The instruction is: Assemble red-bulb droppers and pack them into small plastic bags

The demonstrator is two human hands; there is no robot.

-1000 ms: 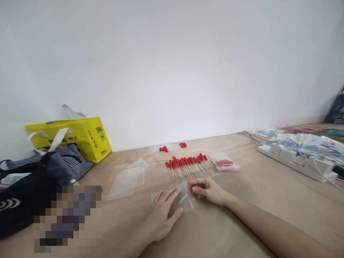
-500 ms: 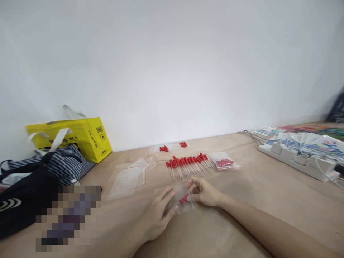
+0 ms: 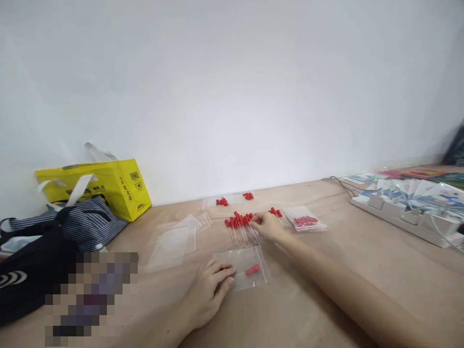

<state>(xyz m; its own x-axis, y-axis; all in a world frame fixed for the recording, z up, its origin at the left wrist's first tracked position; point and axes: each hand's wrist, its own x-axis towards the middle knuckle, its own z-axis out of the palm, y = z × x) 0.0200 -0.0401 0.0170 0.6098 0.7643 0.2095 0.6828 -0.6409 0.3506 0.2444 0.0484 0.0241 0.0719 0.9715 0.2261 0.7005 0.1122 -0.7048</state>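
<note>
A clear zip bag (image 3: 224, 258) lies flat in front of me with a red-capped dropper (image 3: 253, 269) inside, its mouth toward the right. My left hand (image 3: 213, 285) rests on the bag's left part, its fingers pressing it down. Over the row of red-capped droppers (image 3: 239, 223), my right hand (image 3: 268, 227) has its fingers pinched together; what they hold, if anything, is hidden. Right of the row lies a stack of filled bags (image 3: 306, 220). Several flat clear bags (image 3: 170, 246) lie to the left.
Two small clusters of red caps (image 3: 222, 202) lie on bags by the wall. A white power strip (image 3: 402, 217) with plugs and cables is at the right. On the left stand a yellow bag (image 3: 130, 191) and a striped bag (image 3: 87, 224), with a black bag (image 3: 39, 275) nearer.
My right hand has left the bag's mouth and moved up to the row of droppers. The dropper inside the bag is now uncovered. My left hand stays at the bag.
</note>
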